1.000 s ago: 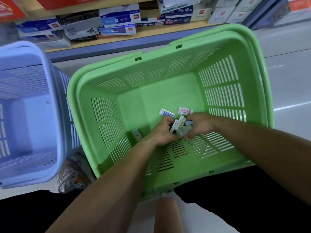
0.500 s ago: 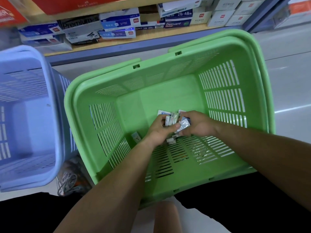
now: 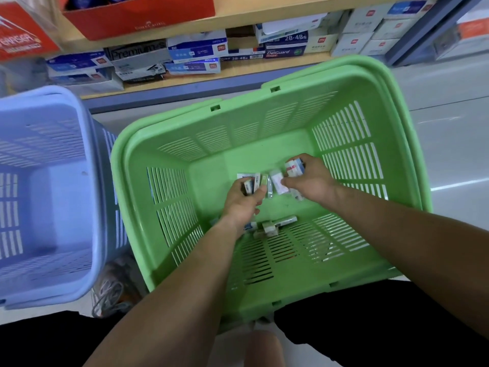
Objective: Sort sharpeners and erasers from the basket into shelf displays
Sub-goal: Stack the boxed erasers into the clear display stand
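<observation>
Left grip [image 3: 244,201] and right grip [image 3: 311,181] are each pinching erasers [image 3: 277,182] — loose erasers [image 3: 274,225] are lying crosswise, nearer the left wrist.

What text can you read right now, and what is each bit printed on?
"Premium": grey box.
"2B-4B": blue box.
"DelGuard": dark blue box.
"ERASER": tilted red box, far left.
Gold brand on the red carton: too blurred.
Labels on the small packs gripped by left hand and right hand in the green basket: too blurred.
</observation>
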The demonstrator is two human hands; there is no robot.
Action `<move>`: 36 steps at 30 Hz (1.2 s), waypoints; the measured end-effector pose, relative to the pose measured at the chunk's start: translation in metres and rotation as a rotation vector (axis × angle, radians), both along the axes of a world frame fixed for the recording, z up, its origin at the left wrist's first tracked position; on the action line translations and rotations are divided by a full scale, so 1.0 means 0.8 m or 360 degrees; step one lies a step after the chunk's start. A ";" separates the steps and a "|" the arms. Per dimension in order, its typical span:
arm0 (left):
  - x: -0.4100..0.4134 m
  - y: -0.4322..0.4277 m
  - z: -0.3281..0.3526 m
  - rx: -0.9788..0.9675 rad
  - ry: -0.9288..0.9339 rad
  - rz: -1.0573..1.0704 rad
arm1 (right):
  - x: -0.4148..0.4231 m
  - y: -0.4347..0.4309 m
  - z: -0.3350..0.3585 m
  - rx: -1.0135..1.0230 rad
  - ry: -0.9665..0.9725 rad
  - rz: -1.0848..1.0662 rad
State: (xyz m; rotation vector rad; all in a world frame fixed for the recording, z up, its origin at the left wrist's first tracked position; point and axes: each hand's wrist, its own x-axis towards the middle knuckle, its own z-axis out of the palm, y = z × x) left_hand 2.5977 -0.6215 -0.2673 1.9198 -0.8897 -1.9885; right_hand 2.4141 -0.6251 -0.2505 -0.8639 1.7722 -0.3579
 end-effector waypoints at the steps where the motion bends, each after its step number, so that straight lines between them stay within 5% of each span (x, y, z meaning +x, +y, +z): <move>1: -0.001 -0.001 0.003 0.0018 0.0043 -0.0031 | 0.004 -0.003 -0.001 0.0033 -0.0016 0.0041; 13: 0.004 -0.011 -0.001 0.0168 0.0298 0.0229 | 0.017 -0.007 0.004 0.0187 -0.0805 -0.0070; 22: 0.003 -0.024 0.009 0.0256 0.0378 0.0489 | 0.019 -0.013 0.010 0.0103 -0.0620 -0.0062; 29: 0.006 -0.026 0.014 0.0261 0.0330 0.0383 | 0.020 -0.019 0.005 0.0085 -0.0419 -0.0207; 36: 0.003 -0.023 0.017 0.0249 0.0350 0.0331 | 0.024 -0.021 0.009 0.0165 -0.0693 -0.0346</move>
